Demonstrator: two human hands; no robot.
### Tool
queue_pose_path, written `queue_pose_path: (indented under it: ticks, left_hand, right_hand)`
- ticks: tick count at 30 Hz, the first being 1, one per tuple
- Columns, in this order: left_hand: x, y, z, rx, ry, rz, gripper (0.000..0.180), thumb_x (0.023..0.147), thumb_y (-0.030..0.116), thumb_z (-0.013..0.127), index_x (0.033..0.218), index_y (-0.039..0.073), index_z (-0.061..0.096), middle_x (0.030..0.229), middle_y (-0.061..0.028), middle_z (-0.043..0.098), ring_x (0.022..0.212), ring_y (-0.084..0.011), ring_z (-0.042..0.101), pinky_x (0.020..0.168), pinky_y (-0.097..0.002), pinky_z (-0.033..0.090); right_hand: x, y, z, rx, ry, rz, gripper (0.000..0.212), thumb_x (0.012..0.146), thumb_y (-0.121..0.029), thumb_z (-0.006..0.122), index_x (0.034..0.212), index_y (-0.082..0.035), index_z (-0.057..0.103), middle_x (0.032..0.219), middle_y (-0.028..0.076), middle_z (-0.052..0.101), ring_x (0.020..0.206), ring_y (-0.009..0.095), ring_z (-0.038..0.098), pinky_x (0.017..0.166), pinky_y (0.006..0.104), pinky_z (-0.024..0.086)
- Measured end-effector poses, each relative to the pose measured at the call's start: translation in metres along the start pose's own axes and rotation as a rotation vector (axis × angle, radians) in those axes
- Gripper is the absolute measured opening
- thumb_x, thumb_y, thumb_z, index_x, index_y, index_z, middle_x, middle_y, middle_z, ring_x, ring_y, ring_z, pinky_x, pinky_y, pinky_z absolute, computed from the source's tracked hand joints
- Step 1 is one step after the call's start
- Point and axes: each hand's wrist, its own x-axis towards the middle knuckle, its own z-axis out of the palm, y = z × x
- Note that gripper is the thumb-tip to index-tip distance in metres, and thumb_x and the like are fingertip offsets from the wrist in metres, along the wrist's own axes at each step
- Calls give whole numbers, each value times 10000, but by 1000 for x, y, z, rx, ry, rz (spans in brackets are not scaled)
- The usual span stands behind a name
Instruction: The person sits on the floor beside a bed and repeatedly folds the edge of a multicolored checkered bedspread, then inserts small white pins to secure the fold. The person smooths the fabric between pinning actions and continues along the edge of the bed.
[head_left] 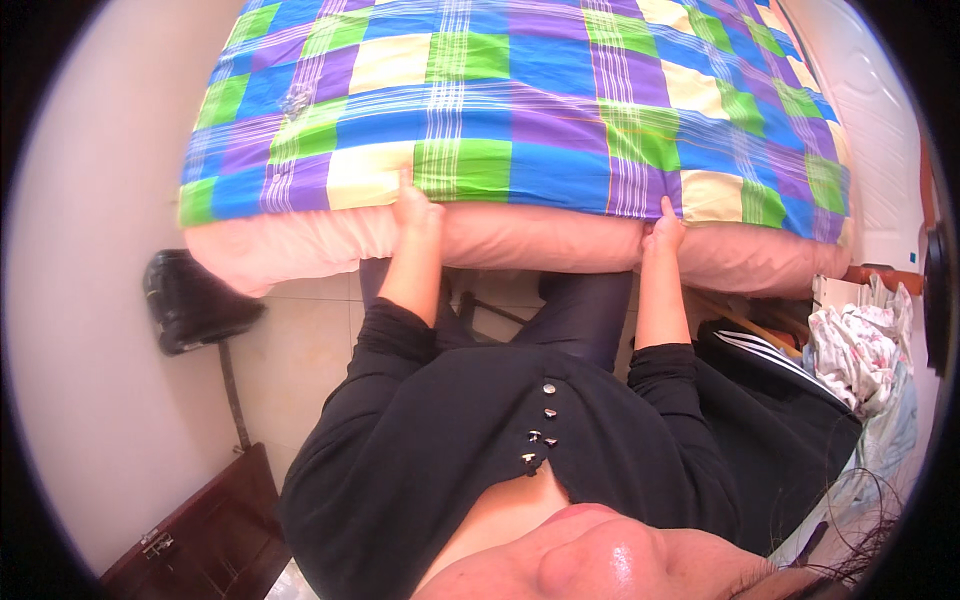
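Note:
A checked bed sheet (470, 120) in blue, green, purple and cream lies over a bed, its near edge running across the front. Below that edge shows a pink mattress cover (540, 235) on the bed's front side. My left hand (417, 208) pinches the sheet's edge left of the middle, thumb on top and fingers tucked out of sight. Farther right, my right hand (666, 232) grips the same edge, its thumb on top too. Small creases run from the cloth at the right thumb. The sheet looks mostly flat, with a slight pucker at the left.
A black padded seat (195, 300) on a metal leg stands left of the bed. Behind it at lower left is a dark brown wooden panel (215, 530) with a metal latch. Floral cloth (855, 345) and black striped clothing (770, 390) are piled at right. A white wall borders the left.

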Motion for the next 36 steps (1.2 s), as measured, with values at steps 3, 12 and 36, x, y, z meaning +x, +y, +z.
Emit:
queue_pose_path:
  ticks: [3, 12, 36]
  left_hand:
    - [5, 40, -5, -36, -70, -21, 484, 972, 328, 584, 1350, 36, 503, 1276, -101, 603, 1132, -269, 600, 960, -470, 497]
    - [16, 17, -70, -502, -559, -404, 713, 920, 610, 480, 1442, 128, 420, 1465, -36, 461, 1337, -260, 403, 1164, -460, 245]
    - [185, 195, 86, 1704, -39, 1229, 324, 833, 179, 692, 1156, 177, 671, 1482, -227, 380, 1343, -431, 352, 1114, -504, 314]
  right_hand:
    - [-8, -2, -14, -76, -89, 203, 239, 885, -188, 715, 1066, -67, 618, 881, 22, 627, 590, 117, 539, 401, 291, 346]
    - [-143, -13, 11, -590, -605, -856, 81, 904, -99, 658, 932, -29, 687, 982, 91, 674, 811, 167, 626, 644, 264, 494]
    - [-210, -4, -6, -837, -973, -505, 104, 864, 1, 663, 958, -29, 695, 706, 1, 581, 601, 79, 496, 561, 226, 404]
